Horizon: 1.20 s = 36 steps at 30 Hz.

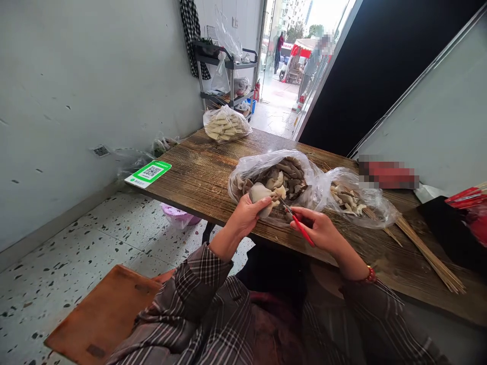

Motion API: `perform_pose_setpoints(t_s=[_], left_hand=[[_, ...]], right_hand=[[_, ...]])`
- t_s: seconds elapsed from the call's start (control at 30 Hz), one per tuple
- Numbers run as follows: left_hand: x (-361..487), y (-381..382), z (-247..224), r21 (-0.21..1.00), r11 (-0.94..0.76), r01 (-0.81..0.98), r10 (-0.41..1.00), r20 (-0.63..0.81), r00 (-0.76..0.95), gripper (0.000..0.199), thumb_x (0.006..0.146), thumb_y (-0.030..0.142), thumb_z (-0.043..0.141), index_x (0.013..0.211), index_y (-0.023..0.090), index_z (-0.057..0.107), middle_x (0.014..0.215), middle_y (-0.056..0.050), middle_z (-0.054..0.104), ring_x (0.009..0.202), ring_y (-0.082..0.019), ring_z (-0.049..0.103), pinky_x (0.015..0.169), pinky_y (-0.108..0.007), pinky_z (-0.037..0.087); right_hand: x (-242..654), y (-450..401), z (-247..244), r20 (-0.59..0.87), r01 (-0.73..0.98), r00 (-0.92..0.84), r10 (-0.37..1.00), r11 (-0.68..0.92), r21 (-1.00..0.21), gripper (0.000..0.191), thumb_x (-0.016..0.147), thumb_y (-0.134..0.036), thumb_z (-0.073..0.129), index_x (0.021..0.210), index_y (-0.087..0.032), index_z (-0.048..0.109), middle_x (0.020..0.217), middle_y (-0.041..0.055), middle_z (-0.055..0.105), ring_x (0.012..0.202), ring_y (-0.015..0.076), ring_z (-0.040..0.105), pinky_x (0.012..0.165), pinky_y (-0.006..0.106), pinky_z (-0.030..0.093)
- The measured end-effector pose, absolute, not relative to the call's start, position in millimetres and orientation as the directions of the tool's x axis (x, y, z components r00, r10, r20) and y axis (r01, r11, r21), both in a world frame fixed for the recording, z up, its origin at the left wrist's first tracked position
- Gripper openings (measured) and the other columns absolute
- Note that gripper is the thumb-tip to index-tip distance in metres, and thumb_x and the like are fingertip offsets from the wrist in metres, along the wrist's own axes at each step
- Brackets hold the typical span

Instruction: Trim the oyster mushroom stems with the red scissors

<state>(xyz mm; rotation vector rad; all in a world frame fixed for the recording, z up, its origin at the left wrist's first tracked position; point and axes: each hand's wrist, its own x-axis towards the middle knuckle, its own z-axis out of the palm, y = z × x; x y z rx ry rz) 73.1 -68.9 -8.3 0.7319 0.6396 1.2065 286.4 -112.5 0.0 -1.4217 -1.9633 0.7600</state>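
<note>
Two hands are busy near the front edge of the tabletop (205,177), and we have a fine view of the mushroom cluster (258,191)! What a looker it is: a smooth, rounded cap in soft grey-beige, another greyish cap tucked below, and on the right a frilly, cream-coloured end, paler than all the rest. We're holding it up just in front of the clear plastic bag (262,158), whose mouth gapes around a heap of darker grey-brown mushrooms (291,175).

Our left hand (247,215) pinches the cluster, thumb laid along its near side, the other fingers mostly hidden behind it. Over on the right, our right hand (317,230) has its fingers wrapped around the red handles of the scissors (304,230), blades pointing up and left, tips right at that cream end! Touching or only just beside it? We can't tell, and the blades are too small to read.

Beside the first bag, we spot a second bag (376,210) with paler mushroom pieces inside, and long thin skewers (429,253) fanning out towards the tabletop's right end.
</note>
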Motion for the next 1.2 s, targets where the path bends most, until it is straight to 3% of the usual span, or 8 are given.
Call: perform_pose_setpoints(t_s=[0.33,0.53,0.73,0.97,1.2], left_hand=[[74.5,-69.2,-8.1,0.821,0.124,-0.558,0.976,0.0,0.217,0.039,0.057,0.033,0.095,0.083,0.012,0.076,0.077,-0.004,0.075,0.073,-0.015,0.068,0.076,-0.027,0.055],[73.3,-65.8,-12.4,0.851,0.123,-0.51,0.975,-0.008,0.221,0.039,0.056,0.033,0.095,0.081,0.011,0.075,0.077,-0.005,0.075,0.069,-0.014,0.065,0.073,-0.027,0.053],[68.4,-62.5,-11.4,0.883,0.103,-0.459,0.985,-0.028,0.167,0.04,0.057,0.031,0.093,0.086,0.012,0.074,0.079,-0.004,0.074,0.069,-0.013,0.062,0.07,-0.026,0.05],[73.3,-65.1,2.3,0.976,0.034,-0.214,0.904,0.061,0.424,0.039,0.065,0.031,0.089,0.096,0.012,0.075,0.09,-0.006,0.075,0.083,-0.018,0.066,0.081,-0.029,0.049],[78.4,-62.8,15.3,0.998,-0.065,-0.003,0.805,0.054,0.591,0.039,0.069,0.032,0.086,0.1,0.013,0.074,0.091,-0.004,0.074,0.081,-0.017,0.062,0.077,-0.028,0.047]], right_hand=[[277.6,-113.5,-0.5,0.153,0.549,-0.232,0.961,0.259,-0.795,0.048,0.087,-0.05,0.064,0.117,-0.014,0.075,0.078,0.005,0.071,0.07,0.0188,0.062,0.068,0.031,0.052],[275.4,-112.2,-5.0,0.192,0.579,-0.21,0.959,0.28,-0.766,0.039,0.087,-0.049,0.064,0.105,-0.017,0.078,0.074,0.0042,0.072,0.065,0.0186,0.061,0.063,0.031,0.048],[281.8,-105.3,-5.1,0.21,0.497,-0.121,0.97,0.243,-0.833,0.044,0.085,-0.048,0.067,0.116,-0.016,0.07,0.075,0.0017,0.068,0.067,0.016,0.058,0.066,0.031,0.048],[274.3,-88.9,13.3,0.224,0.187,0.019,0.975,0.216,-0.958,0.052,0.076,-0.048,0.079,0.118,-0.022,0.061,0.084,0.0005,0.068,0.074,0.0157,0.063,0.07,0.03,0.051],[264.6,-67.7,26.3,0.203,0.117,-0.187,0.961,0.227,-0.967,0.054,0.067,-0.037,0.084,0.114,-0.022,0.064,0.083,-0.0012,0.066,0.071,0.0137,0.061,0.067,0.029,0.051]])
